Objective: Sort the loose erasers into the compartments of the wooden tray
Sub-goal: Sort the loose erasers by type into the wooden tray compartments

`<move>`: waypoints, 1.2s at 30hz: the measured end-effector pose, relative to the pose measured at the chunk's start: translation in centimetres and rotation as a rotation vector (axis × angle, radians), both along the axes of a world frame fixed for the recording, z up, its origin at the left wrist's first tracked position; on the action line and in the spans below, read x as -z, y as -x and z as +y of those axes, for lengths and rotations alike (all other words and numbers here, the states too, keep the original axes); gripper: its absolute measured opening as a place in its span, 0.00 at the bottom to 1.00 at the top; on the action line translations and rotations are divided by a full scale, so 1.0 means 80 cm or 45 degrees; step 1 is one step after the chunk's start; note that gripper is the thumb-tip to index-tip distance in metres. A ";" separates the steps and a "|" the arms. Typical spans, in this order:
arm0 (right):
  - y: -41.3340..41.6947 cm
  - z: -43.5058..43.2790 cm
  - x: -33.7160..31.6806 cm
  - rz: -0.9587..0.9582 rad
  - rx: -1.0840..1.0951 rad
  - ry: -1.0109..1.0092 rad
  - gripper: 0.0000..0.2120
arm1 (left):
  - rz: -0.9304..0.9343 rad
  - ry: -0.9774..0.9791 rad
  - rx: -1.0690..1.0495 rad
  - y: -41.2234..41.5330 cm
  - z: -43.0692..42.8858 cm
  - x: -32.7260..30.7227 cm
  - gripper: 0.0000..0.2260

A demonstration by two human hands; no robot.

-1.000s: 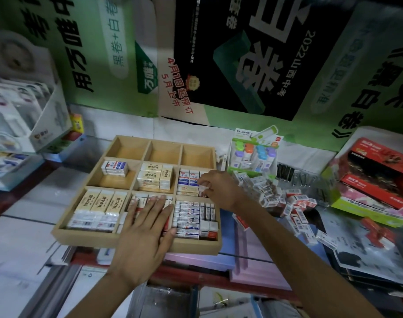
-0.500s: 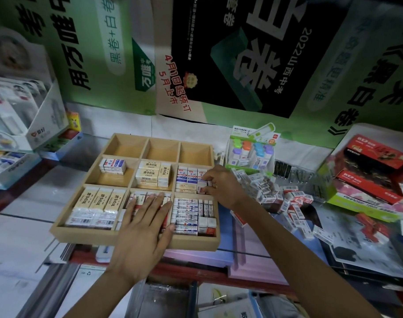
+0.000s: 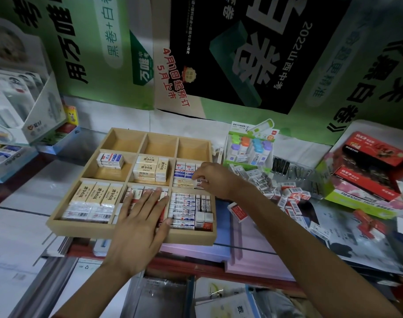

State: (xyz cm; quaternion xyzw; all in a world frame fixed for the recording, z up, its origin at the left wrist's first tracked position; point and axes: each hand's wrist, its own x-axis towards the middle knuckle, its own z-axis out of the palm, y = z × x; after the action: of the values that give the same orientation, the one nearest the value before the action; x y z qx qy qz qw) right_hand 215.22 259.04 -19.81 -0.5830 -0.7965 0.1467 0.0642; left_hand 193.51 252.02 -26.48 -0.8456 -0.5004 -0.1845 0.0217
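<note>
The wooden tray (image 3: 81,227) sits on the worktop (image 3: 19,226) in front of the person, its front edge resting over a stack of pink sheets (image 3: 195,251). It is split into three rows of three compartments. In the middle row, blue and white erasers (image 3: 110,159) lie in the left compartment and cream erasers (image 3: 150,168) fill the centre one. In the front row, the left compartment holds more cream ones and the right compartment holds tight rows of white erasers (image 3: 184,210). The right hand (image 3: 215,180) reaches in from the right with the forearm stretched across the tray's right edge. Its fingers are curled over the right compartment of the middle row and pinch one small eraser (image 3: 200,182) with a barcode, just above the erasers already lying there. The left hand (image 3: 140,216) lies flat, palm down, with the fingers straight and spread. It covers the front middle compartment and holds nothing. Just right of the tray is the heap of loose erasers (image 3: 271,187), with a red one (image 3: 238,209) lying nearer the tray. Behind the heap stand a display pack of coloured items (image 3: 251,145) and some black clips (image 3: 280,165). Red boxes (image 3: 374,161) are stacked further right, and posters (image 3: 218,53) cover the wall. Compared with a second ago, both hands have hardly moved: the left has stayed flat on the same compartment, and the right remains at the same compartment, pinching the eraser.
</note>
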 end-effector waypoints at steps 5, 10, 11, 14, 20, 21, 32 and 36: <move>0.006 0.004 -0.001 -0.066 0.078 -0.047 0.11 | 0.023 0.015 -0.011 0.000 -0.001 -0.001 0.26; 0.000 0.003 -0.004 0.015 0.096 -0.100 0.07 | 0.022 0.035 -0.008 0.000 -0.001 -0.003 0.25; 0.000 0.002 -0.003 0.009 0.095 -0.103 0.07 | 0.022 0.032 -0.008 0.000 -0.001 -0.003 0.25; 0.008 0.001 -0.003 -0.120 0.056 -0.078 0.08 | 0.041 0.051 -0.009 -0.001 -0.001 -0.002 0.24; 0.011 0.002 -0.004 -0.100 0.071 -0.079 0.09 | 0.016 0.028 -0.004 -0.002 -0.004 -0.007 0.23; 0.011 0.002 -0.003 -0.105 0.075 -0.085 0.09 | 0.019 0.014 -0.014 -0.006 -0.002 -0.012 0.23; 0.016 0.000 0.000 -0.164 0.137 -0.135 0.10 | 0.377 0.311 0.040 -0.081 0.064 -0.051 0.24; 0.020 0.002 -0.004 -0.217 0.148 -0.112 0.09 | 0.459 0.299 -0.062 -0.090 0.062 -0.058 0.25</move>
State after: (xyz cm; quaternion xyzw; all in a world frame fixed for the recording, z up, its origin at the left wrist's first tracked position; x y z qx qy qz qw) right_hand 213.64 259.24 -19.50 -0.6353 -0.7695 0.0576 0.0303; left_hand 200.71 256.97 -21.87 -0.8494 -0.5266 0.0298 0.0167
